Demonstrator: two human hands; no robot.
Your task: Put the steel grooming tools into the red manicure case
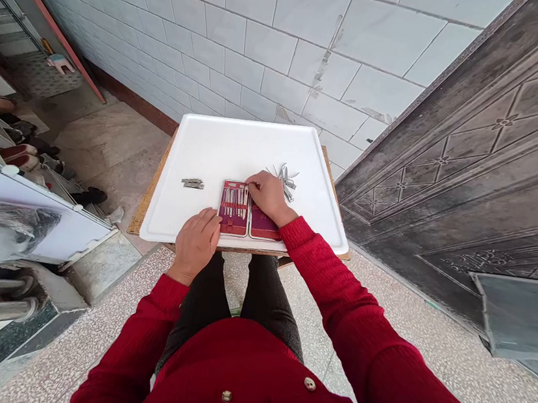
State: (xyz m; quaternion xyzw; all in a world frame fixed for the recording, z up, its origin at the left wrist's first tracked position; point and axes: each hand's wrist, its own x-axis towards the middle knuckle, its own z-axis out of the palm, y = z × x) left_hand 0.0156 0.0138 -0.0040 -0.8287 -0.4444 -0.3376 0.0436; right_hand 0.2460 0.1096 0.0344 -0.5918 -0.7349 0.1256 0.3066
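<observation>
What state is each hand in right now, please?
Left hand: open, resting at the case's left edge.
Right hand: fingertips together at the metal tools; whether it holds one cannot be told.

My white counter (251,144) carries an open tool case (262,227) under my right grip (268,195), loose metal implements (287,179) beside that grip, clippers (193,183) beyond my left grip (198,238).

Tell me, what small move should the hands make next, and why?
Probably the right hand should ease the slim tool by its fingertips snugly into the open case: they sit at the far end of the tool row, while the left hand is at the case's near left corner. Whether that tool is seated is too small to tell.
</observation>
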